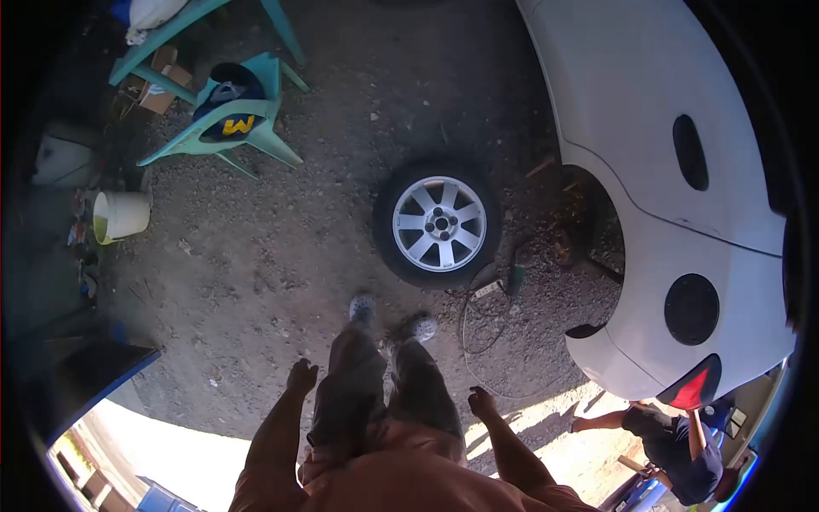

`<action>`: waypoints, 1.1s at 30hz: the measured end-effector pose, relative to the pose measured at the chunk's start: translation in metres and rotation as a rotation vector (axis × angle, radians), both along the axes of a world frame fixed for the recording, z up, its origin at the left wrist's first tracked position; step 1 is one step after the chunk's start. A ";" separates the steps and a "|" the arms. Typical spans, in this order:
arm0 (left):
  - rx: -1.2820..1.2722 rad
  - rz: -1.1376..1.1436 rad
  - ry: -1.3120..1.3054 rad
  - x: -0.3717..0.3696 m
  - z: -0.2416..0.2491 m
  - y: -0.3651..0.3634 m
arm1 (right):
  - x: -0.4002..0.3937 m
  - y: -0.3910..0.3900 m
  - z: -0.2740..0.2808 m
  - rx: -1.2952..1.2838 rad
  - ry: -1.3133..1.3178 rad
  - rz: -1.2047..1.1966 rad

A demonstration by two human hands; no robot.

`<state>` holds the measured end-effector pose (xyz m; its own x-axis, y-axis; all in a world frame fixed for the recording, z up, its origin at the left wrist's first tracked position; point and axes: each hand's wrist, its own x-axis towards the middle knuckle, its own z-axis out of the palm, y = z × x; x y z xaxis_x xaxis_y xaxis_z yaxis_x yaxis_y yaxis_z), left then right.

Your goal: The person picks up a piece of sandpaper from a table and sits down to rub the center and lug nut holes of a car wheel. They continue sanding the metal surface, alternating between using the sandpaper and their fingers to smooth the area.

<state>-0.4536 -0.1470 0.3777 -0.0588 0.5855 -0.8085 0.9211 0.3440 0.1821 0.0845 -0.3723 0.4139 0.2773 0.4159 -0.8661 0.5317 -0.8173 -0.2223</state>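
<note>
My left hand (pixel 302 375) hangs beside my left leg, its fingers curled and small in view; nothing can be made out in it. On the other side, my right hand (pixel 482 401) is held out past my right leg, also loosely curled, with no object visible in it. Neither hand touches anything. Ahead of my feet a wheel with a silver rim (pixel 406 222) and black tyre lies flat on the gravel. A power strip (pixel 488 289) with a cable and a dark green tool (pixel 517 275) lie close to the tyre.
A white car (pixel 631 94) stands at the right, its wheel arch without a wheel. Another person (pixel 682 448) is at the lower right. A green chair (pixel 264 111) holds a dark item. At the left are a white bucket (pixel 128 213) and a dark panel (pixel 94 375).
</note>
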 end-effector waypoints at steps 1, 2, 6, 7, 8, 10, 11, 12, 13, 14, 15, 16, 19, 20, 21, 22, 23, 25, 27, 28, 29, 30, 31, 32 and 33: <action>-0.020 0.034 0.043 -0.023 0.022 -0.010 | 0.009 0.031 0.016 0.030 -0.029 0.073; -0.027 0.079 0.085 -0.040 0.045 -0.019 | 0.016 0.062 0.037 0.054 -0.058 0.141; -0.125 0.206 0.110 -0.064 0.101 -0.018 | 0.020 0.189 0.095 0.164 -0.055 0.395; -0.097 0.197 0.082 -0.061 0.104 -0.012 | 0.016 0.226 0.109 0.181 -0.070 0.461; -0.068 0.184 0.053 -0.056 0.101 0.000 | 0.010 0.262 0.119 0.198 -0.091 0.525; -0.029 0.203 -0.031 -0.041 0.100 0.034 | -0.004 0.330 0.135 0.255 -0.073 0.607; -0.009 0.229 -0.083 -0.032 0.095 0.054 | -0.014 0.364 0.140 0.251 -0.072 0.650; 0.010 0.239 -0.124 -0.031 0.094 0.077 | -0.029 0.392 0.144 0.243 -0.067 0.687; 0.037 0.251 -0.177 -0.033 0.092 0.107 | -0.048 0.426 0.166 0.186 -0.051 0.646; 0.064 0.256 -0.233 -0.038 0.091 0.136 | -0.064 0.448 0.167 0.217 -0.030 0.660; 0.089 0.255 -0.284 -0.045 0.098 0.163 | -0.076 0.467 0.170 0.244 -0.016 0.683; 0.111 0.255 -0.356 -0.057 0.098 0.194 | -0.082 0.486 0.173 0.261 0.002 0.712; -0.321 0.832 -0.323 -0.093 0.109 0.288 | -0.112 0.532 0.196 0.296 0.033 0.682; -0.305 0.806 -0.341 -0.098 0.120 0.318 | -0.117 0.548 0.194 0.335 0.043 0.668; -0.225 0.688 -0.345 -0.101 0.133 0.340 | -0.111 0.556 0.169 0.397 0.033 0.733; -0.148 0.495 -0.381 -0.112 0.113 0.360 | -0.120 0.570 0.187 0.330 -0.042 0.633; -0.096 0.343 -0.437 -0.114 0.102 0.378 | -0.121 0.574 0.186 0.363 -0.046 0.639; -0.105 0.139 -0.440 -0.091 0.155 0.426 | -0.102 0.571 0.145 0.395 -0.054 0.633; 0.077 -0.214 -0.433 -0.067 0.152 0.447 | -0.091 0.573 0.135 0.426 -0.032 0.637; 0.172 -0.392 -0.425 -0.056 0.149 0.459 | -0.092 0.580 0.151 0.392 -0.039 0.559; 0.164 -0.394 -0.436 -0.043 0.168 0.470 | -0.096 0.587 0.168 0.354 -0.047 0.479; 0.156 -0.398 -0.445 -0.024 0.227 0.488 | -0.098 0.596 0.176 0.316 -0.054 0.398; 0.148 -0.400 -0.452 -0.009 0.266 0.507 | -0.093 0.598 0.170 0.313 -0.026 0.350; 0.123 -0.396 -0.479 -0.002 0.271 0.524 | -0.084 0.600 0.161 0.312 -0.012 0.418; 0.098 -0.392 -0.504 0.003 0.273 0.541 | -0.076 0.603 0.150 0.313 0.003 0.487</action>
<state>-0.4507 0.3941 0.6503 0.5473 0.5592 -0.6227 0.7685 -0.0410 0.6386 0.0087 0.2309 0.5637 -0.0125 0.7314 -0.6819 0.8288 -0.3739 -0.4162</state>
